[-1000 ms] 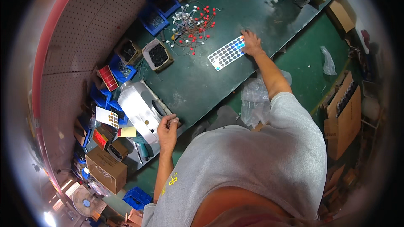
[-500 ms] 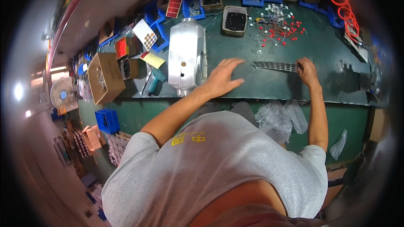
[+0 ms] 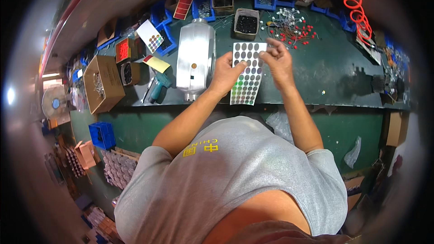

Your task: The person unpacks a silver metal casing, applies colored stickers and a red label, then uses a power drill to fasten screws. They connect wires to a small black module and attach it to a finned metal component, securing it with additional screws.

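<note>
A white sheet of round dark stickers (image 3: 247, 81) stands upright before me, some of its dots shining green. My left hand (image 3: 224, 73) grips its left edge, thumb across the front. At the upper right edge my right hand (image 3: 278, 63) has thumb and forefinger pinched at the sheet, the other fingers loosely raised; whether a single sticker is between them is too small to see. Just left of my left hand lies a silver metal housing (image 3: 195, 54) with one round brown dot and a small dark square hole on its face.
Behind the sheet are a box of black parts (image 3: 247, 23) and a heap of wires with red and white ends (image 3: 294, 29). A teal power tool (image 3: 159, 86), a cardboard box (image 3: 104, 83) and another sticker sheet (image 3: 149, 35) lie left. An orange coiled hose (image 3: 359, 16) hangs right.
The sticker sheet has come from the right to the middle and now faces me. My left hand has closed on it, and my right hand has moved left with it.
</note>
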### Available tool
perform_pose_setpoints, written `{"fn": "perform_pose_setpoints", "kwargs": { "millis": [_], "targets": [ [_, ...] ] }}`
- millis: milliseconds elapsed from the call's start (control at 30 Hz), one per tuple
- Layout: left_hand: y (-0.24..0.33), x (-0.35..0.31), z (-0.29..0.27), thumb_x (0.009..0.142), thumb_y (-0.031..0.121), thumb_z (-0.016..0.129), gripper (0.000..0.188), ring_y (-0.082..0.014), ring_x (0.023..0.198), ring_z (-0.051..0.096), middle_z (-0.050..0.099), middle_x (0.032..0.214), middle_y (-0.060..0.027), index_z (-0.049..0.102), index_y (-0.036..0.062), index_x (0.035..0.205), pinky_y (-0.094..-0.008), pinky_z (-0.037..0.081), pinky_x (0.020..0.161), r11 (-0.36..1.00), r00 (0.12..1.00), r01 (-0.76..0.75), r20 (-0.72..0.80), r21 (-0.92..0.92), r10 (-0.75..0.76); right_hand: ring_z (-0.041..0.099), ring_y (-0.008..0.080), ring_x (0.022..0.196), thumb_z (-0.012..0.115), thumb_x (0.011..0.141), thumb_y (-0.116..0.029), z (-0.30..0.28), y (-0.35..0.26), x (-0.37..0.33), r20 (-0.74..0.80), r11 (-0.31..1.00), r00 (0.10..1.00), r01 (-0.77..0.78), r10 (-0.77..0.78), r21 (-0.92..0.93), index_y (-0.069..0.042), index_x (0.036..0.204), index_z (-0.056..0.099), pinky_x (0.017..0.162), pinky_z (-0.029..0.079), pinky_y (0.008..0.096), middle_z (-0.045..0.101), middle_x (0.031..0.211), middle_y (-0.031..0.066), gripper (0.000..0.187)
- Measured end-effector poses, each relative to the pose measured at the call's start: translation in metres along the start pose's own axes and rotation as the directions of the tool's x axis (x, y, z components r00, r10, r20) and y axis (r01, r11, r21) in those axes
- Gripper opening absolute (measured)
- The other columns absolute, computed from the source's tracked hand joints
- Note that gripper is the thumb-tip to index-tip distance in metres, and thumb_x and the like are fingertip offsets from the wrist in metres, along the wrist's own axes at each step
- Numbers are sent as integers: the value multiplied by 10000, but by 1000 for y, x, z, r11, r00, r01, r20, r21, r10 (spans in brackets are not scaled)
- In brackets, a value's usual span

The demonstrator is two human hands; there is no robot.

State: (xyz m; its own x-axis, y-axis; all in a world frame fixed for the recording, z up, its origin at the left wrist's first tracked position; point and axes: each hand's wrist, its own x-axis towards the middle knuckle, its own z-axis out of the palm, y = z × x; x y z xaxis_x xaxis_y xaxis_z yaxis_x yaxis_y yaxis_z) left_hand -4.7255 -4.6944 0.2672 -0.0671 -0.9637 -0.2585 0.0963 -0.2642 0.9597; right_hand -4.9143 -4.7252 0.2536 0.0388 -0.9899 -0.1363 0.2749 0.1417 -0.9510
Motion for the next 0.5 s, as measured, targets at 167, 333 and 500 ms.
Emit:
{"fn": "perform_pose_setpoints", "kwargs": {
  "millis": [167, 333, 500],
  "targets": [
    [8, -9, -24, 952, 64, 671, 188, -130, 816, 715, 736, 990, -85, 647, -12, 1121, -272, 585, 719, 985, 993, 104, -44, -136, -111, 638, 106, 831, 711, 888, 15, 41, 13, -10, 16, 997, 997, -71, 71, 26, 60, 1305, 507, 738, 514, 257, 704, 939, 70, 466],
    [17, -10, -46, 964, 92, 671, 166, -126, 772, 703, 733, 945, -68, 667, -14, 1092, -266, 566, 669, 962, 991, 43, -113, -268, -75, 650, 172, 909, 736, 860, -46, 78, 16, -15, -13, 895, 951, 287, -310, -342, -11, 1151, 626, 745, 546, 289, 672, 1091, 105, 313],
    [13, -10, -61, 988, 148, 687, 197, -100, 817, 681, 720, 977, -41, 667, 11, 1128, -260, 565, 716, 970, 998, -8, -56, -243, -5, 596, 287, 1080, 776, 829, -120, 103, 11, -18, 40, 645, 862, 408, -505, -647, -48, 1028, 777, 940, 483, 403, 680, 1153, 114, 211]
  ]
}}
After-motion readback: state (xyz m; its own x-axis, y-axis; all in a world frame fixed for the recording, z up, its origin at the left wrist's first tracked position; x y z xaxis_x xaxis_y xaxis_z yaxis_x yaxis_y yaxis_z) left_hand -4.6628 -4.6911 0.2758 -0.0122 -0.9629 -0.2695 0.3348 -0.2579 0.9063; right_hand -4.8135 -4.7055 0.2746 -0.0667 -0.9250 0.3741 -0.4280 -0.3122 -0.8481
